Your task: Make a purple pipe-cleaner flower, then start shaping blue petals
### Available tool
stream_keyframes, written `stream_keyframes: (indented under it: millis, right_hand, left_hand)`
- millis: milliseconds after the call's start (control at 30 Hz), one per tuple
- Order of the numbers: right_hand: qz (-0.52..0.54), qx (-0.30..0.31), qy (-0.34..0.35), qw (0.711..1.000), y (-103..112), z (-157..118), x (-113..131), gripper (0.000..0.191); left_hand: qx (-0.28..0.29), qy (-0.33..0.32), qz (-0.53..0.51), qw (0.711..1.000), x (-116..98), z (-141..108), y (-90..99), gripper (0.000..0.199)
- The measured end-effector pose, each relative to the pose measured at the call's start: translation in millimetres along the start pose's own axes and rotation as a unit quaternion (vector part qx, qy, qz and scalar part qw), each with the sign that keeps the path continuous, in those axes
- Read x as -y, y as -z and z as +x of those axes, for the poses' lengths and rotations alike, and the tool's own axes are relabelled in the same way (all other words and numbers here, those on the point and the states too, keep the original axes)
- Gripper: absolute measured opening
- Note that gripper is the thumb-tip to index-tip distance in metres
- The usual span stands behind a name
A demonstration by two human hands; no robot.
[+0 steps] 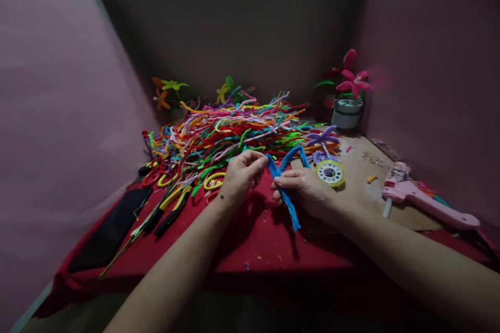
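Blue pipe cleaners [289, 202], bent into loops at the top with ends hanging down, are held in the air over the front of the red cloth. My left hand [244, 173] pinches the upper left bend between thumb and finger. Around the middle, where the strands cross, my right hand [302, 187] is closed with its thumb on top. Just beyond the hands lies a large heap of multicoloured pipe cleaners [234, 130]. A yellow-rimmed tape roll [330, 173] is beside my right hand, next to a purple pipe-cleaner flower [322, 138].
Pliers [174, 208] and a dark phone-like slab [111, 229] lie at left on the red-covered table [253, 260]. A pink glue gun [425, 200] rests on brown board [375, 208] at right. Behind it, a pink flower [354, 83] stands in a grey pot [347, 113]. Pink walls flank both sides.
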State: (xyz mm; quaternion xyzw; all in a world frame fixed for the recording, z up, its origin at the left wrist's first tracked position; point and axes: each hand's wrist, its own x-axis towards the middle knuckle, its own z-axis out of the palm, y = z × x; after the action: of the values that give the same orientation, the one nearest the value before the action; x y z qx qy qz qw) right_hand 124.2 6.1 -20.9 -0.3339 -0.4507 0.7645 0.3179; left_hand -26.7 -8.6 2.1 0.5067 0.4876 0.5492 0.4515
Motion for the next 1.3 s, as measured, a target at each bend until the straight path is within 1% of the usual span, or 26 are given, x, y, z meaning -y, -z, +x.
stream_keyframes:
  millis: [100, 133, 200, 267, 333, 400, 467, 567, 667, 767, 900, 1033, 1100, 1200, 1300]
  right_hand:
    - [0.048, -0.038, 0.089, 0.994, 0, 2, 0, 0.015]
    - [0.056, -0.044, 0.117, 0.991, 0, 3, 0, 0.016]
    - [0.069, -0.047, 0.158, 0.984, 2, 5, 0, 0.017]
    - [0.079, -0.044, 0.174, 0.981, 3, 7, -1, 0.019]
    - [0.08, -0.026, 0.171, 0.982, 3, 8, -3, 0.022]
    - [0.074, -0.002, 0.164, 0.984, 2, 9, -5, 0.027]
    - [0.064, 0.008, 0.162, 0.985, 1, 9, -6, 0.028]
    - [0.049, -0.031, 0.176, 0.983, 1, 8, -3, 0.025]
    - [0.04, -0.07, 0.209, 0.975, 2, 7, 2, 0.021]
    - [0.043, -0.08, 0.227, 0.97, 4, 6, 8, 0.02]
    - [0.051, -0.093, 0.26, 0.96, 5, 6, 13, 0.015]
    - [0.025, -0.109, 0.293, 0.95, 1, 3, 16, 0.011]
    - [0.014, -0.122, 0.301, 0.946, -1, 1, 17, 0.011]
    - [0.032, -0.139, 0.296, 0.945, -2, 1, 17, 0.01]
    - [0.055, -0.13, 0.29, 0.946, 1, 5, 15, 0.011]
  left_hand:
    - [0.036, 0.04, -0.049, 0.997, 2, 0, 3.4, 0.026]
    - [0.059, 0.058, -0.06, 0.995, 3, -1, 3.3, 0.027]
    - [0.125, 0.086, -0.079, 0.985, 6, -3, 0.3, 0.028]
    - [0.191, 0.106, -0.099, 0.971, 8, -7, -5.9, 0.028]
    - [0.222, 0.126, -0.111, 0.961, 9, -11, -12.9, 0.027]
    - [0.212, 0.133, -0.091, 0.964, 8, -14, -18.4, 0.027]
    - [0.184, 0.13, -0.044, 0.973, 6, -16, -21.2, 0.028]
    - [0.153, 0.127, 0.003, 0.98, 3, -17, -21.4, 0.029]
    - [0.157, 0.15, -0.002, 0.976, 3, -18, -20.5, 0.024]
    - [0.16, 0.172, -0.004, 0.972, 5, -18, -20.0, 0.02]
    - [0.159, 0.167, 0.0, 0.973, 6, -17, -19.2, 0.018]
    - [0.134, 0.15, -0.004, 0.979, 5, -14, -18.9, 0.015]
    - [0.131, 0.148, -0.002, 0.98, 5, -13, -19.3, 0.015]
    - [0.135, 0.153, -0.003, 0.979, 5, -13, -19.5, 0.016]
    - [0.15, 0.154, -0.009, 0.977, 6, -14, -18.0, 0.016]
